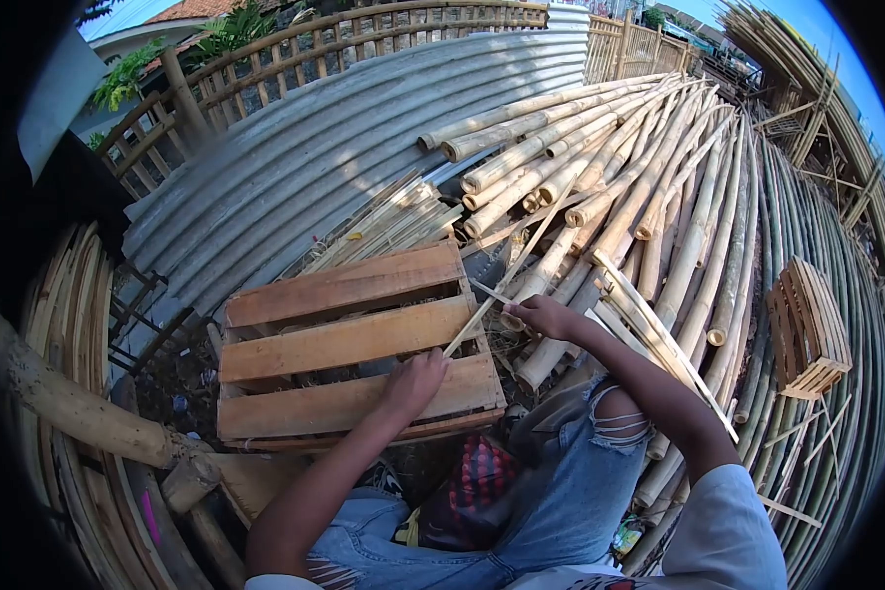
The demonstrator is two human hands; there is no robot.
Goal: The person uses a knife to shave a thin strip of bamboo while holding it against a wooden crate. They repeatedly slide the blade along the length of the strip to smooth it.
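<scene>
Both hands, left [415, 382] and right [544, 317], grip a light, springy strip [506, 273] over the pallet [344, 344], best held near its lower end.

Outdoors in daylight: a corrugated metal sheet [344, 138] slopes below a bamboo lattice fence [295, 49]. Stacked bamboo poles [659, 197] cover the ground; blue sky [836, 49] shows at the upper right.

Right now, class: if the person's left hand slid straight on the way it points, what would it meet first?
Probably the pale wooden slat pallet: the left hand points up-left across its planks while gripping a thin bamboo strip. Depth is unclear.
</scene>
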